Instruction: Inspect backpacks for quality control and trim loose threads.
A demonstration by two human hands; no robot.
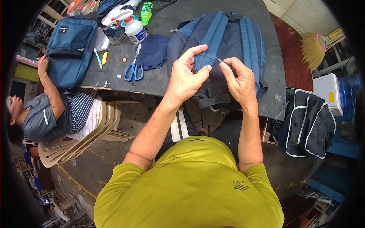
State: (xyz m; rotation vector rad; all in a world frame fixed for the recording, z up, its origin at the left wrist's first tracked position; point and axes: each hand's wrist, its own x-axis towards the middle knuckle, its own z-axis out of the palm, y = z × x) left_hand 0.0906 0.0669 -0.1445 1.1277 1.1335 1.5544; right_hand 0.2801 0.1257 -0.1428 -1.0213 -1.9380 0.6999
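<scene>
A blue and navy backpack (228,41) lies on the table in front of me, its two padded shoulder straps facing up. My left hand (184,76) grips the lower end of the left shoulder strap (213,38), where a triangular patch shows between thumb and index finger. Its other fingers are partly hidden. Beside it, my right hand (241,78) is closed in a pinch near that patch. A small dark pointed tool (220,60) sticks out from its fingertips; the rest of it is hidden in the hand.
Blue-handled scissors (134,72), a dark cloth (153,52), a spray bottle (135,30), a green bottle (146,14) and a toothbrush (98,59) lie left on the table (159,81). Another person (45,106) touches a blue backpack (72,45). Stacked chairs (95,136) stand left, a black bag (308,121) right.
</scene>
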